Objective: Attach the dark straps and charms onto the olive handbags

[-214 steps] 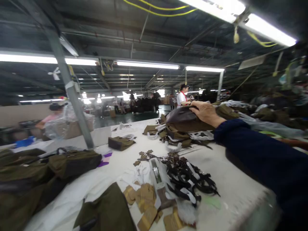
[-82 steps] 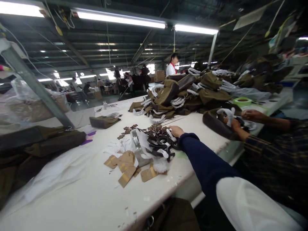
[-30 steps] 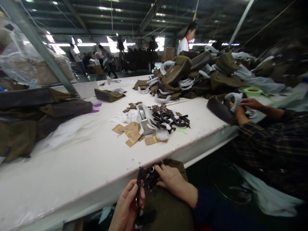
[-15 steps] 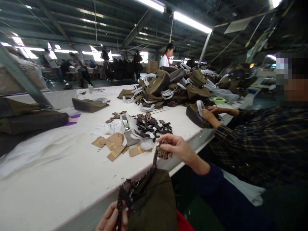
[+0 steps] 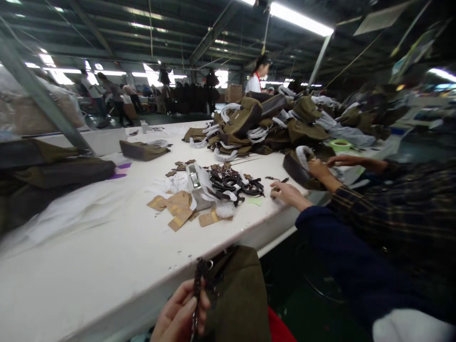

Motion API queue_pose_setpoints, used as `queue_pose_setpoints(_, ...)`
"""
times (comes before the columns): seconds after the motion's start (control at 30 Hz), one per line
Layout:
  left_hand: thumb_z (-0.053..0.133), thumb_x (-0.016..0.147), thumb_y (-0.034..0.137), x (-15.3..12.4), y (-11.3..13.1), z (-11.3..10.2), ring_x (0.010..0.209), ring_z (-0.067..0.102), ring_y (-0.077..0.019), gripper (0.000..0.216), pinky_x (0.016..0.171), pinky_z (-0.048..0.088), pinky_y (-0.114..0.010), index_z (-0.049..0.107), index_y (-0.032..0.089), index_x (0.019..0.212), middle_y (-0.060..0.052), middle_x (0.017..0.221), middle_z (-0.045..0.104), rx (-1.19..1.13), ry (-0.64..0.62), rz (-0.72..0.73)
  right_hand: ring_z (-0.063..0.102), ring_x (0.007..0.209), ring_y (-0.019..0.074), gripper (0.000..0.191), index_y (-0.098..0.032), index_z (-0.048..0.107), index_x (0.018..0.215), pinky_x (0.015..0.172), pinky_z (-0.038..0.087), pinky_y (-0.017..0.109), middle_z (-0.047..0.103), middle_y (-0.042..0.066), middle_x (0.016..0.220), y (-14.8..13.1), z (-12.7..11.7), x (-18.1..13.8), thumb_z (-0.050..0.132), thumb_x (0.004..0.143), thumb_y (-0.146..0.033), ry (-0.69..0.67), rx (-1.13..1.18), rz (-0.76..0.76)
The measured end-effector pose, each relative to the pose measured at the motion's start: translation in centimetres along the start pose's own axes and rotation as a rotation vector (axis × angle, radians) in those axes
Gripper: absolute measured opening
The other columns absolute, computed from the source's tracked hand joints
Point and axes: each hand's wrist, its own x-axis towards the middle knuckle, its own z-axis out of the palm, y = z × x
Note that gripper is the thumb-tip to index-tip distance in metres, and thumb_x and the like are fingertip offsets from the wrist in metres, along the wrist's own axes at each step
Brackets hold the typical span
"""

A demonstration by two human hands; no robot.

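Since half a second ago your right hand [image 5: 287,193] has gone from the strap end out onto the white table [image 5: 107,256], fingers loose, gripping nothing. Your left hand [image 5: 180,316] pinches the braided strap [image 5: 197,285] of the olive bag [image 5: 238,297] below the table edge.

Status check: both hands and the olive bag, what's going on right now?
Left hand grip shut on braided strap of olive bag. Right hand on table by black strap pile. Co-worker's hands adjacent.
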Motion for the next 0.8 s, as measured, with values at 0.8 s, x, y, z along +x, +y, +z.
queue_pose_setpoints(0.8, 0.072, 0.085, 0.020, -0.2, 1.6, 0.5, 0.078, 0.066, -0.0133, 0.037, 0.064, 0.057, -0.022, 0.063, 0.015, 0.121, -0.010, 0.108, 0.071, -0.057, -0.024, 0.033, 0.057, 0.088, 0.0190, 0.005, -0.020, 0.067, 0.095, 0.079, 0.044, 0.030, 0.065, 0.005, 0.092, -17.7, 6.0, -21.3, 0.064, 0.091, -0.020, -0.570, 0.615, -0.592)
